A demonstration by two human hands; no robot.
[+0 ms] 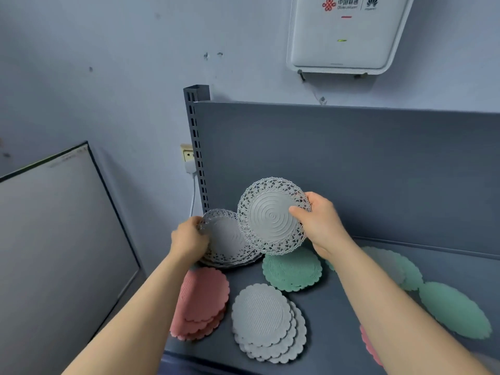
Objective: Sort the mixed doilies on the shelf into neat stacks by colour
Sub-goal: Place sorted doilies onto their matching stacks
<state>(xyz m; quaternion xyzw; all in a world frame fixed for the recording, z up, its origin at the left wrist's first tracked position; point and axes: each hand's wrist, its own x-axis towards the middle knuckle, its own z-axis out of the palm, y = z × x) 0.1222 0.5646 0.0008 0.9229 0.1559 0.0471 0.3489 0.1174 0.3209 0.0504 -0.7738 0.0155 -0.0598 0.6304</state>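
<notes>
My right hand pinches a grey lace doily by its right edge and holds it up, tilted, above the shelf. My left hand grips the left edge of a stack of grey lace doilies at the shelf's back left corner. A pink stack lies at the front left. A grey scalloped stack lies beside it. One green doily lies behind that stack. More green doilies are spread to the right, and a pink one shows under my right forearm.
The shelf has a grey back panel and a slotted upright post at its left end. A white router box hangs on the wall above. A grey board leans to the left of the shelf, and a wall socket is behind the post.
</notes>
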